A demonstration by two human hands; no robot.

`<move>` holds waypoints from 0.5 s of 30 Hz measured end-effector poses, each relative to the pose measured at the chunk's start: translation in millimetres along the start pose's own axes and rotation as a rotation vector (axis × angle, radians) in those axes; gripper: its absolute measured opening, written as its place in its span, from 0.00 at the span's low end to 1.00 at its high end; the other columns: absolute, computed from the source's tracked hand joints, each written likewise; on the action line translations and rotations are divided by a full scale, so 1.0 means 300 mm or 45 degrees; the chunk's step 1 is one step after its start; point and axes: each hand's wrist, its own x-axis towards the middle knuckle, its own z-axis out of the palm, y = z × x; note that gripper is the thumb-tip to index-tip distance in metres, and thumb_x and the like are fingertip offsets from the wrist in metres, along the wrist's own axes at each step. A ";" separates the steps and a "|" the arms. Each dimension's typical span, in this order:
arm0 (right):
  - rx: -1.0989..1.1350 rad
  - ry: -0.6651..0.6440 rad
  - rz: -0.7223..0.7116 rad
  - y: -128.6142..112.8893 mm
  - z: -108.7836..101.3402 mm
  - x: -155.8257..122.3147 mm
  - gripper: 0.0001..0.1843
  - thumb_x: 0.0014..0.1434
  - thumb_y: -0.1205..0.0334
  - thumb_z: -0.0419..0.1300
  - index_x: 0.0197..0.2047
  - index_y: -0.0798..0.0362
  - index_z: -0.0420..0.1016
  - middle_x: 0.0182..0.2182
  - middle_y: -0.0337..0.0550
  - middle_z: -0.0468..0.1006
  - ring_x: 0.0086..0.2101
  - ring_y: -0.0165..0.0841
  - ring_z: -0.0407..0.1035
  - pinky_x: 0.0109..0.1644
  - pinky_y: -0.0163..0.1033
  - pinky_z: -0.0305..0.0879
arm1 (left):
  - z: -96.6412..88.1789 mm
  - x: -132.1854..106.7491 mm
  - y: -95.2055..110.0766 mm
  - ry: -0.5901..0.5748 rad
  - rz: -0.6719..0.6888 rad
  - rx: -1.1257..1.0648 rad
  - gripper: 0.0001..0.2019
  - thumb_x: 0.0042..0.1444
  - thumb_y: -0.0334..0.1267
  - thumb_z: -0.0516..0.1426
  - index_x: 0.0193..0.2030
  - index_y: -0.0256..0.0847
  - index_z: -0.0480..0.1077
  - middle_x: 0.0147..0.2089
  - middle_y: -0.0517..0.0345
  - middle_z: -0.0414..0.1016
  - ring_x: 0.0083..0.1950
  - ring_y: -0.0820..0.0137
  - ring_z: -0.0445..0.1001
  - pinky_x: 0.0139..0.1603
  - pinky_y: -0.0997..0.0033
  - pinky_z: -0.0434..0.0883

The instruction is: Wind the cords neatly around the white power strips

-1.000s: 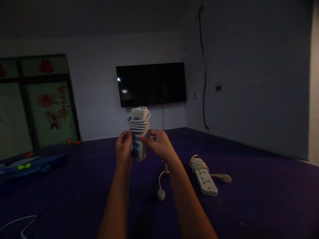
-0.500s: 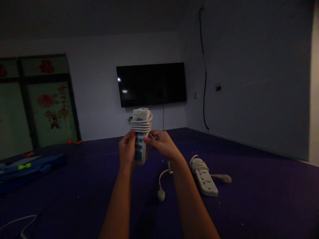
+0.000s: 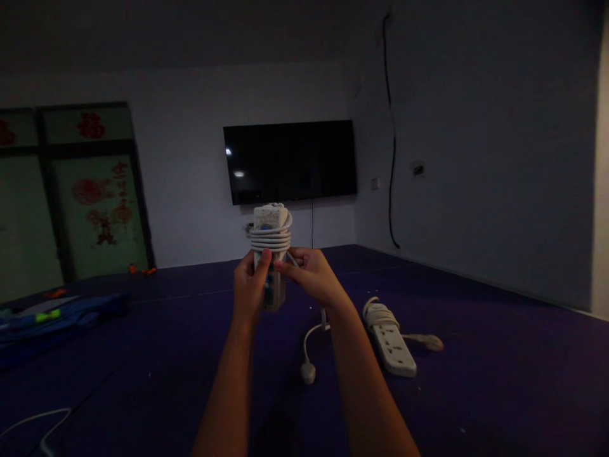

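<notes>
I hold a white power strip (image 3: 270, 223) upright in front of me, its white cord wound in several turns around its upper half. My left hand (image 3: 250, 287) grips the strip's lower part, thumb across the blue sockets. My right hand (image 3: 309, 274) pinches the cord right beside the strip. The loose end of the cord hangs below my right wrist to a white plug (image 3: 307, 371) resting on the purple floor mat (image 3: 499, 374).
A second white power strip (image 3: 390, 336) with coiled cord lies on the mat to the right. A black TV (image 3: 290, 161) hangs on the far wall. A blue bundle (image 3: 52, 320) lies at left. A white cable (image 3: 33, 422) loops at bottom left.
My left hand has closed further round the strip, the thumb now covering the sockets. Both hands and the strip shifted slightly right.
</notes>
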 end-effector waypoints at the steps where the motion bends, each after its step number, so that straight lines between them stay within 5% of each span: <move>1: -0.005 -0.002 -0.006 -0.001 0.001 -0.001 0.20 0.44 0.48 0.67 0.31 0.57 0.74 0.22 0.35 0.70 0.23 0.24 0.60 0.27 0.31 0.55 | 0.004 -0.004 0.003 0.031 -0.002 -0.004 0.23 0.45 0.58 0.61 0.35 0.38 0.75 0.33 0.55 0.76 0.35 0.68 0.73 0.34 0.73 0.68; 10: -0.264 0.041 0.133 -0.013 -0.005 -0.018 0.20 0.49 0.47 0.63 0.28 0.58 0.74 0.18 0.33 0.66 0.20 0.23 0.56 0.23 0.30 0.50 | -0.009 0.000 0.009 0.239 0.010 -0.019 0.20 0.43 0.55 0.63 0.32 0.38 0.75 0.25 0.62 0.71 0.24 0.76 0.65 0.25 0.77 0.63; 15: -0.327 0.109 0.184 -0.003 -0.009 -0.012 0.12 0.55 0.59 0.57 0.25 0.58 0.72 0.18 0.35 0.68 0.18 0.22 0.54 0.22 0.29 0.49 | -0.043 0.017 0.010 0.303 0.039 0.095 0.19 0.42 0.53 0.64 0.31 0.37 0.75 0.26 0.61 0.72 0.26 0.75 0.66 0.26 0.77 0.62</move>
